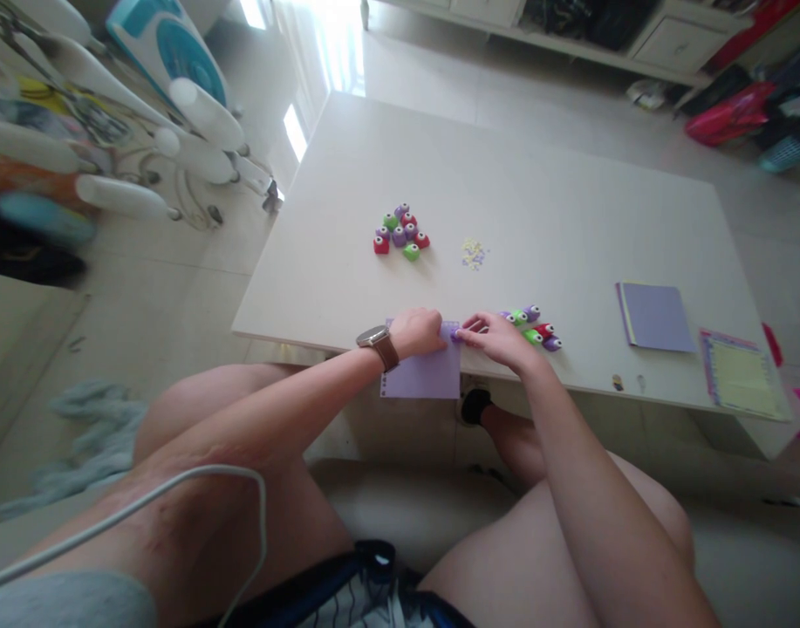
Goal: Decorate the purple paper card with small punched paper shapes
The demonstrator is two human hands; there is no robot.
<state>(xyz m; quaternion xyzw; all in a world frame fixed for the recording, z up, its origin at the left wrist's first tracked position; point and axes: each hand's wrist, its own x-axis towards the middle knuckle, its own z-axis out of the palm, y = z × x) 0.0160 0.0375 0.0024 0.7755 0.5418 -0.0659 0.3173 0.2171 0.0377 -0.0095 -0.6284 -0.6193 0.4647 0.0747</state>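
The left hand (418, 332) presses the purple paper (422, 373) flat at the table (570, 192) edge; the right hand (497, 337) seems to pinch a small purple punch (453, 332) on its corner. Steady paper, squeeze straight down.

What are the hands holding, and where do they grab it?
Both hands hold a purple paper sheet at its top edge: the left hand at the middle, the right hand at the top right corner.

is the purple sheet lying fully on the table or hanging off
Hanging off: the purple sheet juts over the table edge, pinned by the left hand.
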